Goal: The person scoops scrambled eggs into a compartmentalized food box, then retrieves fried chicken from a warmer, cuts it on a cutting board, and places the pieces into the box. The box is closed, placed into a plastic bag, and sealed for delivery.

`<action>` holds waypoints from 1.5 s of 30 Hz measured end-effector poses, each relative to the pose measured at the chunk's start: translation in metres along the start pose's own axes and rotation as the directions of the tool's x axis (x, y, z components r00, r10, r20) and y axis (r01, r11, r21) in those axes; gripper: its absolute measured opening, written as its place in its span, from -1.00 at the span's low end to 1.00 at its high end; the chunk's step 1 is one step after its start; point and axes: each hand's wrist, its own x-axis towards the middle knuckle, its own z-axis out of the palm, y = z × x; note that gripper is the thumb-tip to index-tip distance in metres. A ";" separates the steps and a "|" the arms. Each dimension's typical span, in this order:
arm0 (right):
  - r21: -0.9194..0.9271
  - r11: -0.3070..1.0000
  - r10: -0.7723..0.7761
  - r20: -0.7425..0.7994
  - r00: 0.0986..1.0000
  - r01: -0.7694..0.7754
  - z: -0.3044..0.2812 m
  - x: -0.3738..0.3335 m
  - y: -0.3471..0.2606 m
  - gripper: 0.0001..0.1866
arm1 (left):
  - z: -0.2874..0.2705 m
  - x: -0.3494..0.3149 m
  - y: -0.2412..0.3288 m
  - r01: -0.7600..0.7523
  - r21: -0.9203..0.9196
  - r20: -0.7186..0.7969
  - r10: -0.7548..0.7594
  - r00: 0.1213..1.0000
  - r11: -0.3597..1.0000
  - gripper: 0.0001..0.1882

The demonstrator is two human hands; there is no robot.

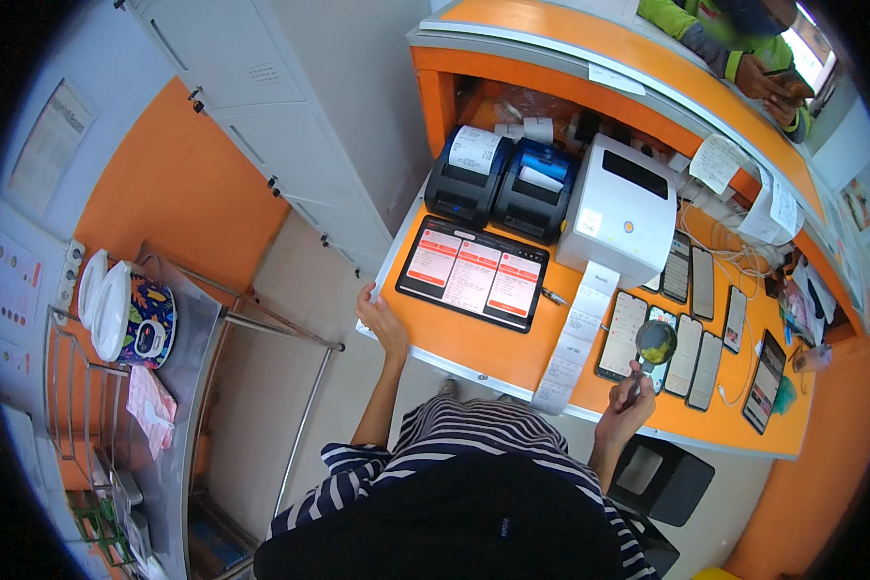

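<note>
My right hand is closed round the handle of a small dark ladle, whose round bowl shows something yellow-green. The ladle is above the orange counter, over several phones, and partly covers one with a lit screen. My left hand rests at the counter's left edge with its fingers apart and nothing in them. Nearest to it lies a black tablet with a lit screen of red and white panels. A long strip of printed paper hangs from a white printer over the front edge.
Two black receipt printers stand behind the tablet, and a pen lies beside it. White cables tangle behind the phones. Grey lockers rise at the left. A steel table holds a patterned pot. Beyond the raised ledge, another person holds a phone.
</note>
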 end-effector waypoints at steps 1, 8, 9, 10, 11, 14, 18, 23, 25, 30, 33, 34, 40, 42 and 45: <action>-0.006 1.000 -0.021 0.005 1.000 0.021 0.002 0.001 -0.001 -0.67 | 0.000 0.000 0.000 0.001 -0.022 0.004 -0.001 1.000 1.000 -0.53; -0.009 1.000 -0.024 -0.021 0.999 0.024 0.012 0.002 0.002 -0.65 | -0.003 0.001 0.003 -0.019 -0.103 0.016 0.021 1.000 0.995 -0.54; -0.013 1.000 -0.019 -0.022 1.000 0.018 0.014 0.001 0.003 -0.65 | -0.004 0.001 0.003 -0.021 -0.115 0.018 0.024 1.000 0.993 -0.54; -0.016 1.000 -0.013 -0.023 1.000 0.013 0.015 0.000 0.004 -0.65 | -0.004 0.000 0.004 -0.024 -0.128 0.019 0.027 0.999 0.991 -0.54; -0.023 1.000 -0.006 -0.018 1.000 0.006 0.017 0.000 0.004 -0.65 | -0.005 0.000 0.004 -0.022 -0.127 0.016 0.025 1.000 0.992 -0.54; -0.040 0.999 -0.002 -0.001 1.000 0.002 0.021 0.000 0.005 -0.64 | -0.005 0.000 0.006 -0.025 -0.132 0.013 0.027 1.000 0.991 -0.54; -0.061 0.998 -0.027 0.005 1.000 0.028 0.024 0.003 0.003 -0.64 | -0.005 0.000 0.007 -0.028 -0.128 0.023 0.031 0.999 0.991 -0.54; -0.053 0.999 0.002 -0.019 1.000 -0.003 0.024 0.005 0.005 -0.63 | -0.004 0.001 0.006 -0.028 -0.112 0.025 0.031 0.999 0.993 -0.57; -0.065 0.998 0.001 -0.013 1.000 -0.002 0.023 0.005 0.007 -0.63 | -0.004 0.001 0.006 -0.017 -0.103 0.027 0.020 0.999 0.995 -0.58; -0.049 0.998 0.032 -0.005 0.999 -0.032 0.023 0.007 0.011 -0.65 | -0.004 0.001 0.007 -0.006 -0.101 0.035 0.010 0.999 0.995 -0.60; -0.031 0.999 0.034 -0.006 0.999 -0.034 0.025 0.007 0.012 -0.66 | -0.004 0.000 0.008 -0.002 -0.098 0.036 0.006 0.999 0.995 -0.60; -0.029 0.999 0.031 -0.007 0.999 -0.031 0.026 0.007 0.012 -0.66 | -0.004 0.000 0.008 -0.001 -0.100 0.037 0.004 0.999 0.995 -0.60; -0.050 0.998 0.033 0.003 0.999 -0.033 0.031 0.004 0.009 -0.69 | -0.005 0.000 0.009 -0.013 -0.097 0.059 0.019 0.998 0.995 -0.60; -0.061 0.997 0.039 0.001 0.999 -0.038 0.031 0.003 0.008 -0.69 | -0.005 0.001 0.009 -0.002 -0.110 0.056 0.008 0.998 0.994 -0.60; -0.077 0.996 0.044 -0.011 0.999 -0.045 0.031 0.003 0.008 -0.68 | -0.006 0.000 0.009 -0.006 -0.110 0.047 0.011 0.999 0.994 -0.61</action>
